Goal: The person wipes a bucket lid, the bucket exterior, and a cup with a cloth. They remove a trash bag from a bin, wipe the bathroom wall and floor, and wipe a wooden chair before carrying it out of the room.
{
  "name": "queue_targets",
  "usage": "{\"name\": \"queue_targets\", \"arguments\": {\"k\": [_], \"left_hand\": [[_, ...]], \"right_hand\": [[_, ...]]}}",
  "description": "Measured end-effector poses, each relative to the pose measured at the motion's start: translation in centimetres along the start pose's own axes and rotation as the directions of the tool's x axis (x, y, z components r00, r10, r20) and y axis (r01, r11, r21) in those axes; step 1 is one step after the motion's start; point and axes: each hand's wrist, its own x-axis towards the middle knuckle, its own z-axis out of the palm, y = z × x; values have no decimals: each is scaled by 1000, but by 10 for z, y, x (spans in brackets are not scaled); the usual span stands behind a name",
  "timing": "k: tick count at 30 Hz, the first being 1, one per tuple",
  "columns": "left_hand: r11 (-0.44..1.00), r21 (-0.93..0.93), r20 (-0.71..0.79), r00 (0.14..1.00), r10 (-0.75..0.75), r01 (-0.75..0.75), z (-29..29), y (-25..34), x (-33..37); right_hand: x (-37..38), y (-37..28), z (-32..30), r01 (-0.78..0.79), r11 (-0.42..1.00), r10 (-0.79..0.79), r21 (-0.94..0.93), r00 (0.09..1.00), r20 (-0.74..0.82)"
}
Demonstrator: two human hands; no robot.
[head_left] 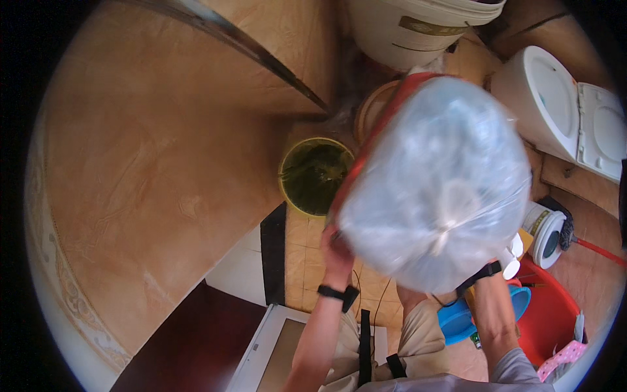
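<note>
Bag: a large, bulging clear plastic bag (450,163), gathered to a knot facing the viewer, is held up before the person over the floor.
Red edge: a red object (366,153) shows along the bag's left side; it may be a tub, but the bag covers most of it.
Left hand: the left hand (337,256) is curled around the red object's lower end, a black band on the wrist.
Right hand: hidden behind the bag's lower right, so its grip cannot be told; the right forearm (496,313) reaches up to it.
Left of the bag: a yellow-rimmed bucket (283,186) with dark green contents.
Above: a white bucket (385,36).
Right: a white toilet (539,108) with its lid raised.
Lower right: a blue basin (455,326) beside a red tub (554,310).
</note>
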Motion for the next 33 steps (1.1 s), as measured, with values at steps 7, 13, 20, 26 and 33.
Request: {"name": "queue_targets", "arguments": {"k": [7,13,20,26,33], "left_hand": [[745,-592,-107,886,-451,308,44,-23,80],[796,-542,-209,874,-438,269,60,-20,81],[731,-627,-126,892,-434,267,60,-25,80],[742,-610,-121,893,-433,277,49,-31,76],[873,-382,-85,929,-360,303,47,-22,73]], "right_hand": [[75,-29,-9,188,960,-199,-210,979,-35],[82,-43,-21,208,940,-228,-270,973,-46],[58,-47,-39,203,924,-238,-324,969,-70],[40,-37,-48,178,920,-219,-350,973,-79],[50,-46,-33,219,892,-270,-397,960,-78]]}}
